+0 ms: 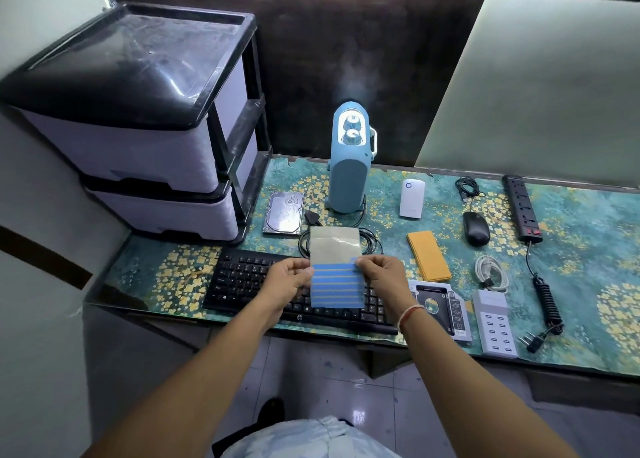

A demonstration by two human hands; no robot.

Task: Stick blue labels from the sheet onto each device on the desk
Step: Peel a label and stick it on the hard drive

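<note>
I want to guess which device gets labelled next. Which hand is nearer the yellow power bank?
Right. The right hand pinches the label sheet at its right edge, just left of the yellow power bank. The left hand holds the sheet's left edge, farther away over the keyboard.

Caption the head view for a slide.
Both hands peel a blue label from the sheet above the keyboard.
</note>
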